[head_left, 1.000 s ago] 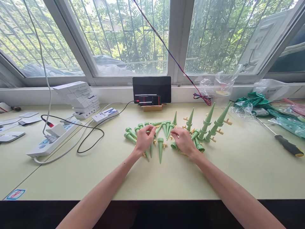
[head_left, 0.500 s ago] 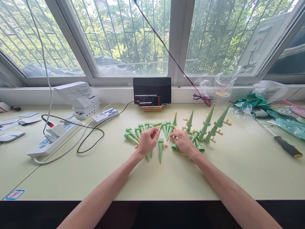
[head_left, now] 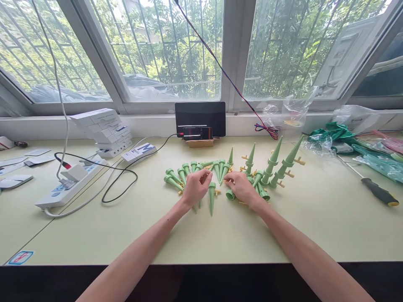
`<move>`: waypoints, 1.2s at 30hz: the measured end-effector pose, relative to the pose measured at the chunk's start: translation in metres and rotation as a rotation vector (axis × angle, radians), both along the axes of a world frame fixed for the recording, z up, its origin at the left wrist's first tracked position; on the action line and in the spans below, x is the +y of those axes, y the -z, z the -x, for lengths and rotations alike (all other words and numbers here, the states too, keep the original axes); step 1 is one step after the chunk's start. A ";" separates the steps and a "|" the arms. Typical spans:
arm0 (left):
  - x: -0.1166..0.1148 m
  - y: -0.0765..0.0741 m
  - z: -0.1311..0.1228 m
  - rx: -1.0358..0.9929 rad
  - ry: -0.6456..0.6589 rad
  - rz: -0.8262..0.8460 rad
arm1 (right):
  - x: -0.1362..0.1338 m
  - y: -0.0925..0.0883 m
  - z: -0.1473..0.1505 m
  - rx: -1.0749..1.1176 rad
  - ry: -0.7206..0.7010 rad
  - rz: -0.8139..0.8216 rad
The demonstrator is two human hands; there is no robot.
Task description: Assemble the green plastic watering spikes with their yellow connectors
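Note:
Several green plastic plant watering spikes with small yellow valves lie and stand around both hands. My left hand (head_left: 195,188) is closed, thumb against the curled fingers, over the left group of spikes (head_left: 172,180); what it holds, if anything, is hidden. My right hand (head_left: 241,187) is closed in a pinch at a small yellowish bit beside the spikes near the middle, too small to name. Between the hands a single watering spike (head_left: 211,200) lies with its tip towards me. Tall stacked spikes (head_left: 288,161) stand upright right of my right hand.
A phone (head_left: 197,133) leans before a black tablet (head_left: 200,115) at the back. On the left are a power strip (head_left: 71,184) with looping cables, a white box (head_left: 139,152) and stacked white boxes (head_left: 105,132). A screwdriver (head_left: 379,191) and plastic bags (head_left: 380,161) lie right.
Both hands keep nearly the same place and pose. The whole view has shifted very slightly; the spikes look unmoved.

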State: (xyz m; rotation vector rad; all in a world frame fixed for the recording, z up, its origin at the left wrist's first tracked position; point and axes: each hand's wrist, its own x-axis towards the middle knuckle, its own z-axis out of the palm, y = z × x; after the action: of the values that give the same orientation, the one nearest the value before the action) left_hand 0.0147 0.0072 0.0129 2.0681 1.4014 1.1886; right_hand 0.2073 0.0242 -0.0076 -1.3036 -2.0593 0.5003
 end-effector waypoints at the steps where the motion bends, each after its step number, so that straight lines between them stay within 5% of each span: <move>1: 0.000 0.000 0.000 0.004 0.000 -0.001 | 0.000 0.000 0.000 -0.001 0.001 -0.001; 16: -0.002 -0.003 -0.002 -0.032 0.046 0.013 | -0.011 -0.007 0.008 0.231 -0.099 -0.212; 36: -0.004 0.000 -0.002 -0.025 0.119 0.019 | -0.018 -0.013 0.013 0.299 -0.148 -0.214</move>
State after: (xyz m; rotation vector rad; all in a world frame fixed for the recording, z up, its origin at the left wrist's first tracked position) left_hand 0.0169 0.0037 0.0133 2.0846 1.2545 1.1443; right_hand 0.1939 0.0061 0.0053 -0.8978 -1.9055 0.4919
